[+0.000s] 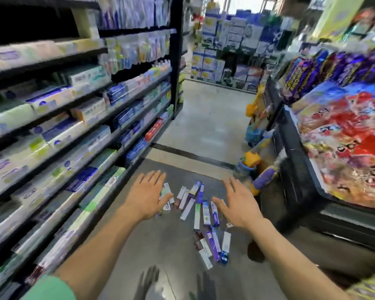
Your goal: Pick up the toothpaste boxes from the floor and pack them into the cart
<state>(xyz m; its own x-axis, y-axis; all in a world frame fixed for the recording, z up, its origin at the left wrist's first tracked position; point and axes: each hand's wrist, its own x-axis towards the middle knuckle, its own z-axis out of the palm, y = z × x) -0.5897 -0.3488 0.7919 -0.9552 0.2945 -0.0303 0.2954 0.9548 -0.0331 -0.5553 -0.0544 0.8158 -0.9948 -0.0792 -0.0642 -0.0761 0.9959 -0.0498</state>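
Grey floor (160, 245) holds scattered toothpaste boxes (195, 204); both hands (146, 195) spread, holding nothing.

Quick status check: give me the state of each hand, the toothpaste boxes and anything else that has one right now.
left hand: open, fingers spread, holding nothing, above the boxes
right hand: open, fingers spread, holding nothing
toothpaste boxes: scattered flat on the floor, none picked up
shelves: stocked with boxed goods
cart: not visible in this view
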